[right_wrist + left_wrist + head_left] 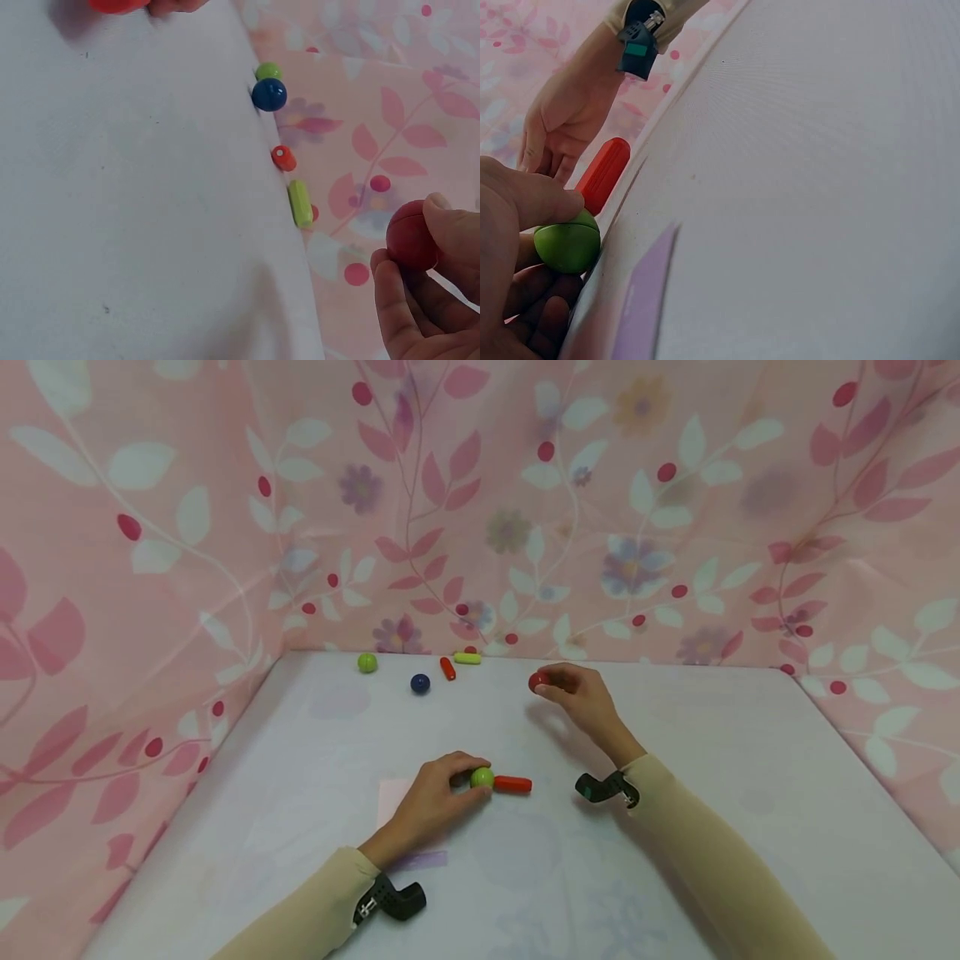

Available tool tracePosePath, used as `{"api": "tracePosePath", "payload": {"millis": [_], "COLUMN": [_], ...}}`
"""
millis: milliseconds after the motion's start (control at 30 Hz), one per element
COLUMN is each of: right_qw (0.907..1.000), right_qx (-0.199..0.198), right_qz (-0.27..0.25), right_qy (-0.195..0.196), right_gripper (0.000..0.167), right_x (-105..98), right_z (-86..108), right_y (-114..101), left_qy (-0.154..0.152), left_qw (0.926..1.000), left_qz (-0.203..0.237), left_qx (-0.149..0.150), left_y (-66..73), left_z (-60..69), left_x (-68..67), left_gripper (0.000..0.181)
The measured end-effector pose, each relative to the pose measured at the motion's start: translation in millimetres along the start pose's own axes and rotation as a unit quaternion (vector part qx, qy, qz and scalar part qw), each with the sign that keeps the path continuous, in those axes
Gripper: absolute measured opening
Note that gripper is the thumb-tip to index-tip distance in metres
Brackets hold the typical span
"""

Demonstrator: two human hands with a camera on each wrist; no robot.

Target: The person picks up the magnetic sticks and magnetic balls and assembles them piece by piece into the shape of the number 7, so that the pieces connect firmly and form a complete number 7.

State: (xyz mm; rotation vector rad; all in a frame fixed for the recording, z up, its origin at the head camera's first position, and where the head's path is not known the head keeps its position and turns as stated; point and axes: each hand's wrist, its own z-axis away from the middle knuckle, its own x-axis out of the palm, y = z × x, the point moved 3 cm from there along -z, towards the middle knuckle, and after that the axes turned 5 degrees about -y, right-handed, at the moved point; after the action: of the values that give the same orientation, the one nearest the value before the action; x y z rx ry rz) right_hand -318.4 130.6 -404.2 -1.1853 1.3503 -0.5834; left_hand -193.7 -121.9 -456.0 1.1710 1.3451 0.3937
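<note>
On the table, my left hand (pixel 438 797) pinches a green ball (pixel 482 777) between thumb and fingers. A red stick-like piece (pixel 513 785) lies against the ball's right side; whether the two are joined I cannot tell. The left wrist view shows the green ball (pixel 568 244) with a seam across it and the red piece (pixel 604 175) beyond. Farther back and to the right, my right hand (pixel 581 697) holds a dark red ball (pixel 537 682) above the table. Thumb and fingertips grip that red ball (pixel 412 235) in the right wrist view.
Near the table's back edge lie another green ball (pixel 367 662), a dark blue ball (pixel 420 683), a small red stick (pixel 447 668) and a yellow-green stick (pixel 467 658). A pale pink sheet (pixel 392 797) and a purple strip (pixel 422 860) lie by my left forearm. Flowered cloth (pixel 480 510) hangs behind.
</note>
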Motion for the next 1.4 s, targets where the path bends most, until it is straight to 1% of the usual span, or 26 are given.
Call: {"api": "tracePosePath", "payload": {"millis": [100,233,367,767,867,1033,1133,1400], "right_qw": [1.0,1.0,0.9998,0.9994,0.9996,0.9981,0.9971,0.9933], "right_qx": [-0.002,-0.008,-0.014,0.006,0.015,0.042,0.056,0.078], "right_qz": [0.009,0.003,0.004,0.03,0.015,-0.034,-0.043,-0.073], "right_qy": [0.002,-0.003,-0.011,-0.014,-0.019,-0.031,-0.031,-0.043], "right_gripper": [0.031,0.028,0.028,0.028,0.031,0.04,0.046,0.039], "right_x": [0,-1,-3,-10,-11,-10,-9,-3], "right_z": [5.5,11.2,17.1,40.1,48.0,63.2,71.0,83.7], "right_y": [0,-1,0,6,7,10,14,20], "left_qy": [0.002,0.005,0.006,0.006,0.006,0.006,0.005,0.009], "left_qw": [1.0,1.0,1.0,1.0,1.0,1.0,0.9999,0.9999], "left_qz": [0.001,-0.001,-0.001,-0.006,-0.006,-0.007,-0.007,-0.006], "left_qx": [0.0,0.0,-0.002,-0.005,-0.003,-0.002,-0.005,-0.006], "left_y": [0.7,0.0,-0.3,-1.4,-0.9,-0.5,-0.6,0.7], "left_z": [0.8,1.5,2.3,2.0,1.1,0.3,0.2,0.7], "left_x": [0.1,-0.2,-0.3,0.2,0.3,1.5,2.1,1.4], "left_gripper": [0.032,0.032,0.032,0.033,0.032,0.031,0.031,0.031]}}
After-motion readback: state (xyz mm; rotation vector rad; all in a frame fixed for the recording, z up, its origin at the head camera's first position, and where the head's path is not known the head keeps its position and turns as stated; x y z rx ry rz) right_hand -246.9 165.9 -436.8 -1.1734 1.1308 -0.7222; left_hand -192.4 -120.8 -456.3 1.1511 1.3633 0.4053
